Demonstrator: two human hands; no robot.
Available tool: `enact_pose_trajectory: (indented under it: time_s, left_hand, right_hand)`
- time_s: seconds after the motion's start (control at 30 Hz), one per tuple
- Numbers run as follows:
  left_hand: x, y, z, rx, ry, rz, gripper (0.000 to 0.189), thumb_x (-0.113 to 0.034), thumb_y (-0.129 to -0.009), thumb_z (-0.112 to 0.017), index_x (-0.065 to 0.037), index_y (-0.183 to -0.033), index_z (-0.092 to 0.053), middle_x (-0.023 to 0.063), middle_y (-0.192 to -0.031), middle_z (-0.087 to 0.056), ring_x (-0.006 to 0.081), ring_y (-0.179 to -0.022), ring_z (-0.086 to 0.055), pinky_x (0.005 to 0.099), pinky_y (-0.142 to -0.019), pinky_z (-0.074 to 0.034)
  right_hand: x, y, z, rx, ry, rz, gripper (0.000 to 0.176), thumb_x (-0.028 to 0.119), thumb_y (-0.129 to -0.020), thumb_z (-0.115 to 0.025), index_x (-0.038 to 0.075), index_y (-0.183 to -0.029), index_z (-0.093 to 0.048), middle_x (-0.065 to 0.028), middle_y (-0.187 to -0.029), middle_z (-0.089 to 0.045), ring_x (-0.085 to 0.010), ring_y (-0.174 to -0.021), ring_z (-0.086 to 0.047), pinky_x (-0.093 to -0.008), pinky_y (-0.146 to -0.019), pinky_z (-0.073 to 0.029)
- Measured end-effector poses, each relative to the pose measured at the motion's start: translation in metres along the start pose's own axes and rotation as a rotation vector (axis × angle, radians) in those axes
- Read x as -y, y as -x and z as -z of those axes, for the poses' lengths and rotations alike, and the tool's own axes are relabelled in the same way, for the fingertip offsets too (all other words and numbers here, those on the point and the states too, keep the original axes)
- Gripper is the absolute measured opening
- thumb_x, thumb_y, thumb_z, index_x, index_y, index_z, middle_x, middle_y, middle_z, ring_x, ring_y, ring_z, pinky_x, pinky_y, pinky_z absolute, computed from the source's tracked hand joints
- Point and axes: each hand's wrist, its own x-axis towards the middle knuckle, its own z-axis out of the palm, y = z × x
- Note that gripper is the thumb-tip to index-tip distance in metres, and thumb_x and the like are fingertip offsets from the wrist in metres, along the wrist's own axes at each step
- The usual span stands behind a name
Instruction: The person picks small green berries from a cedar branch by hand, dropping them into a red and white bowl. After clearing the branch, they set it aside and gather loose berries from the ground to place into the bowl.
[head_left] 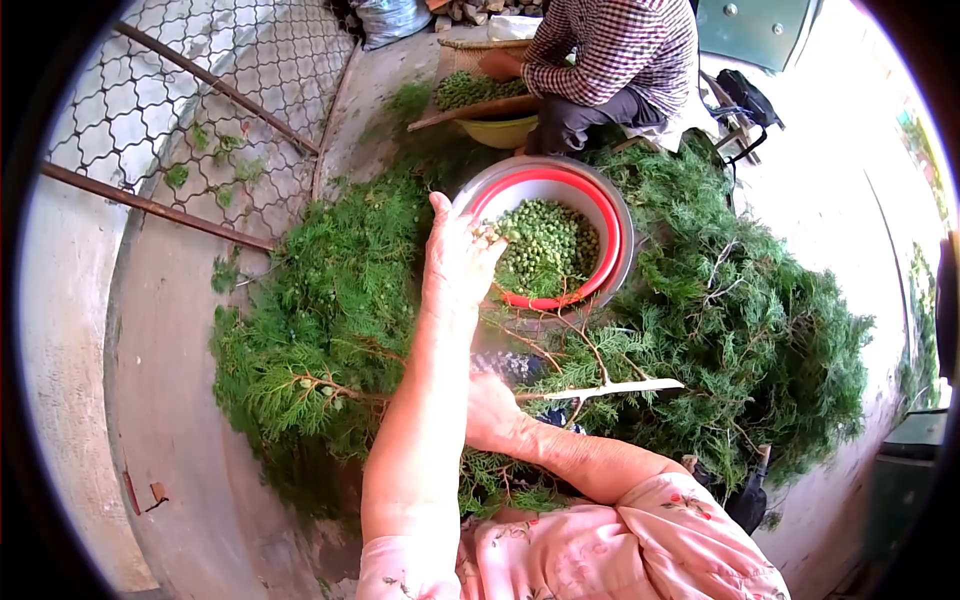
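Observation:
My left hand (462, 255) is stretched over the left rim of a white basin with a red rim (611, 215). Its thumb sticks out to the side, and a few small pale green cones show at its curled fingers. Many more round green cones (552, 240) fill the basin, with some leafy sprigs at the near side. My right hand (490, 412), partly hidden behind my left forearm, is closed around a conifer branch (630, 387). The pale cut end of that branch points right, while thin side twigs rise from it towards the basin.
Cut conifer branches lie in large heaps left (330, 270) and right (740, 340). The red-rimmed basin sits inside a wider grey one (630, 245). Beyond, a person in a checked shirt (640, 50) sits by a yellow basin (500, 132) and a woven tray of green cones. Wire mesh fencing (230, 90) stands left.

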Motion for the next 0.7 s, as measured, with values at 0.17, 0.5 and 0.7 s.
enact_pose_trajectory:
  time_s: [0.17,0.5,0.7]
  left_hand:
    - [0.002,0.002,-0.011,0.094,-0.019,0.0,0.103,-0.068,-0.078,-0.044,0.01,-0.137,-0.008,0.0225,-0.146,-0.006,0.0335,-0.133,-0.017,0.0487,-0.107,-0.02]
    - [0.002,0.017,-0.007,0.189,0.066,-0.039,0.099,-0.066,-0.078,-0.046,0.003,-0.139,-0.009,0.0157,-0.148,-0.004,0.0317,-0.136,-0.009,0.0522,-0.107,-0.018]
    - [-0.009,0.056,-0.01,0.245,-0.018,-0.091,0.07,-0.053,-0.084,-0.051,0.0,-0.128,-0.039,0.0144,-0.126,-0.047,0.0265,-0.116,-0.045,0.0418,-0.095,-0.038]
  right_hand:
    - [-0.004,0.003,0.004,-0.055,-0.036,0.038,0.015,0.019,-0.07,-0.057,0.005,-0.067,-0.06,-0.0146,-0.062,-0.06,-0.0303,-0.058,-0.061,-0.0401,-0.052,-0.049]
    - [0.001,0.002,0.004,-0.064,-0.046,0.006,0.015,0.021,-0.071,-0.057,0.006,-0.069,-0.061,-0.0161,-0.069,-0.061,-0.03,-0.066,-0.062,-0.04,-0.058,-0.05]
    - [-0.003,-0.001,-0.002,-0.008,0.135,-0.015,0.018,0.024,-0.072,-0.056,0.009,-0.063,-0.06,-0.0125,-0.057,-0.06,-0.0314,-0.053,-0.06,-0.0416,-0.049,-0.048]
